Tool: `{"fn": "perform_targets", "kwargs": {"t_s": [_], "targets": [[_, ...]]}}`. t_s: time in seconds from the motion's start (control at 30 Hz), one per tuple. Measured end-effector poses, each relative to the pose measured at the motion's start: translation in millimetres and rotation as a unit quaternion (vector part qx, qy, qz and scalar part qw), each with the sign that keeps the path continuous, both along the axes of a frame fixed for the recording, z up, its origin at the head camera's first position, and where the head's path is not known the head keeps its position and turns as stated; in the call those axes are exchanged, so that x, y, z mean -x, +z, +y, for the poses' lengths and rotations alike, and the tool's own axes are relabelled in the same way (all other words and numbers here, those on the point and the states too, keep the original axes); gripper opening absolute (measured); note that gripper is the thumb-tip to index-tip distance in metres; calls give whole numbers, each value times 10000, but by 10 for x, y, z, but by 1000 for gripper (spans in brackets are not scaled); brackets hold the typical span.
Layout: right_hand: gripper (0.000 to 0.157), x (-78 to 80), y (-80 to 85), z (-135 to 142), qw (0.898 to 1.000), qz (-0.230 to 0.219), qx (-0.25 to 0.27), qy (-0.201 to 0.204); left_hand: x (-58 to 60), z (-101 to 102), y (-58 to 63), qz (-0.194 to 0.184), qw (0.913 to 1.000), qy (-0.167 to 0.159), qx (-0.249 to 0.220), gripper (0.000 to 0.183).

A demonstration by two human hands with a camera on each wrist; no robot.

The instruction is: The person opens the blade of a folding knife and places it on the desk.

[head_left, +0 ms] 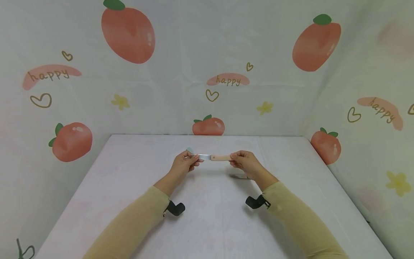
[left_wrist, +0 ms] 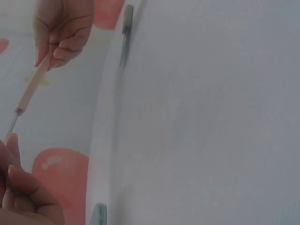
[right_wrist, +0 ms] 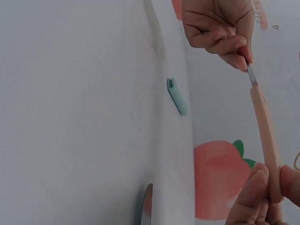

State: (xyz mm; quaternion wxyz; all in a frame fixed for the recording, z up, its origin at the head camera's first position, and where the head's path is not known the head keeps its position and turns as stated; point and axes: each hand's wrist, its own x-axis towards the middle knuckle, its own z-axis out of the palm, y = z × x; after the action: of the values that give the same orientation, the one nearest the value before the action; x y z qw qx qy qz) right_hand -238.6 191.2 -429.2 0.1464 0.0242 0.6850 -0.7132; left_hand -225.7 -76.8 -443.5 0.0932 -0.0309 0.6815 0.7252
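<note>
A knife with a pale wooden handle (head_left: 220,157) and a shiny metal blade (head_left: 204,157) is held level above the table between both hands. My left hand (head_left: 185,162) pinches the blade, and its fingers hide the far end of it. At the other side, my right hand (head_left: 245,162) grips the butt of the handle between thumb and fingers. In the right wrist view the handle (right_wrist: 265,133) slants up from the right fingertips toward the left hand (right_wrist: 220,28).
Below the right hand lies a second knife, its blade (head_left: 238,176) showing and its handle partly hidden. A mint-green slotted piece (right_wrist: 177,97) lies on the white table (head_left: 207,223) beyond the left hand. A patterned cloth wall (head_left: 181,90) stands behind.
</note>
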Motion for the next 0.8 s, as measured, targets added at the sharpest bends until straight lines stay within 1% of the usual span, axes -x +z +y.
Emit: {"fn": "perform_targets", "kwargs": {"t_s": [0.1, 0.17, 0.23, 0.37, 0.47, 0.6, 0.8], "targets": [[18, 3, -17, -26, 9996, -86, 182, -194, 13, 24, -21, -132, 9997, 188, -41, 17], [21, 3, -24, -34, 9996, -81, 128, -226, 15, 29, -34, -179, 9995, 236, -47, 17], [23, 2, -24, -27, 9998, -27, -69, -173, 15, 16, -48, -177, 9997, 186, -10, 17], [20, 14, -13, 11, 9987, 37, -496, 63, 14, -39, -59, -141, 9999, -47, 56, 16], [17, 18, -4, 45, 9956, 83, -895, 279, 13, -82, -43, -144, 9994, -209, 224, 15], [17, 4, 9, 86, 9871, 201, -1478, 584, 19, -129, -29, -157, 9970, -480, 582, 17], [21, -6, -7, 163, 9763, 196, -1863, 1084, 27, -202, -49, -290, 9901, -880, 1056, 19]]}}
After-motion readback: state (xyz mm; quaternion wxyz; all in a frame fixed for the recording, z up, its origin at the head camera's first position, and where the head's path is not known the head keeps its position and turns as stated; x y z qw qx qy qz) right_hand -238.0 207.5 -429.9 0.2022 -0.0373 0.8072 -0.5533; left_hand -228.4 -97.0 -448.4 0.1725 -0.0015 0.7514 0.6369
